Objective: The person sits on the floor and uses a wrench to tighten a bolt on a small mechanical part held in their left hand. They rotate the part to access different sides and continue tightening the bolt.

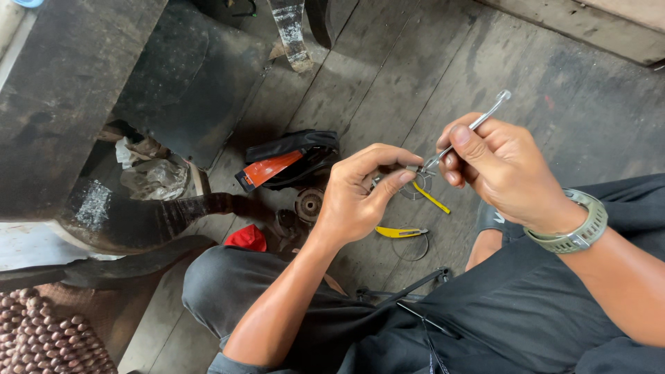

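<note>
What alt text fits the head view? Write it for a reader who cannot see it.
Over a dark wooden floor, the right hand holds a slim metal tool to a small part pinched in the left hand. Below lie yellow-handled pliers, a red cloth and a black pouch.

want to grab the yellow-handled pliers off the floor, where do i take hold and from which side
Take the yellow-handled pliers by the yellow handle end, which points left toward the left hand. They lie flat on the wooden floor, metal tip pointing right, so come from above and the left, probably pinching across the handles.
</note>
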